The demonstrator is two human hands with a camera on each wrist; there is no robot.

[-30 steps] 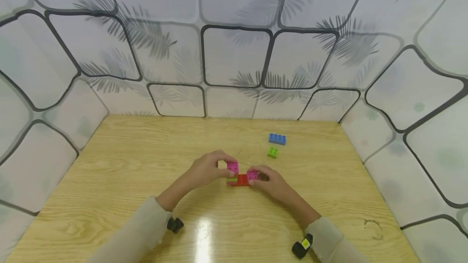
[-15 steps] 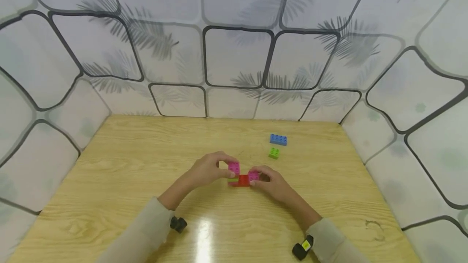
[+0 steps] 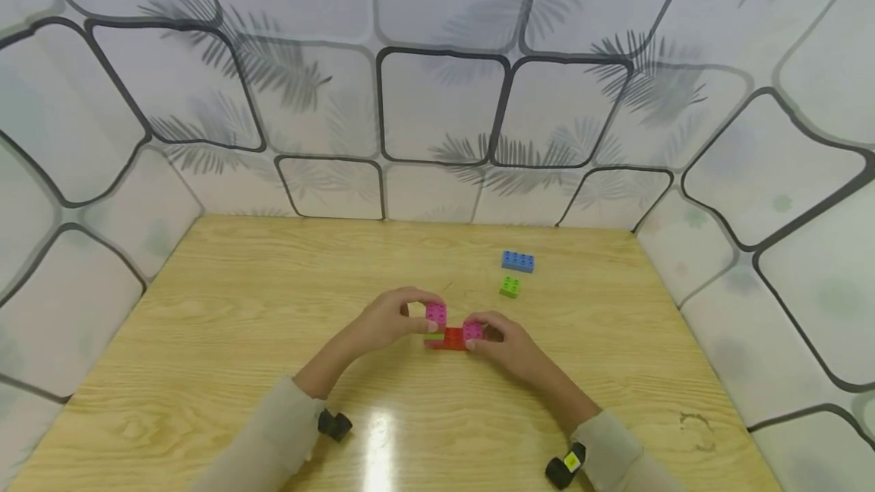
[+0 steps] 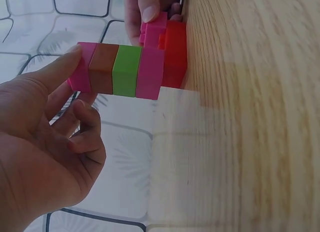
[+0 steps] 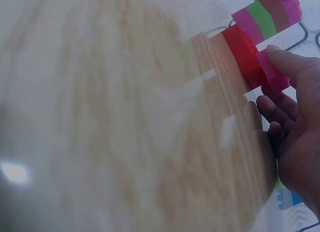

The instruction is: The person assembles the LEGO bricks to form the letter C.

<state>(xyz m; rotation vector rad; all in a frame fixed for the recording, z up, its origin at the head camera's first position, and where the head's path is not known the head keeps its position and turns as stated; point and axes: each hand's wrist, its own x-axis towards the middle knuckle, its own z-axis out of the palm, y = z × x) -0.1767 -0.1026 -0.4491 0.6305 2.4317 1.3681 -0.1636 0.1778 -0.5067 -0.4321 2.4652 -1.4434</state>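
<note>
A red brick (image 3: 453, 338) lies on the table. Over its left end rises a stack of bricks, seen from the side in the left wrist view: a pink brick (image 4: 150, 73) lowest, then green (image 4: 126, 70), brown (image 4: 103, 68) and a pink top brick (image 4: 84, 67). My left hand (image 3: 391, 322) pinches that top brick between thumb and fingers. At the red brick's right end sits another pink brick (image 3: 472, 331), which my right hand (image 3: 509, 344) holds between thumb and fingers. In the right wrist view, my right thumb (image 5: 287, 59) presses on this pink brick.
Behind the hands, towards the back right of the wooden table (image 3: 273, 264), lie a small green brick (image 3: 510, 287) and a longer blue brick (image 3: 518, 261). Patterned white walls (image 3: 437, 105) enclose the table at the back and both sides.
</note>
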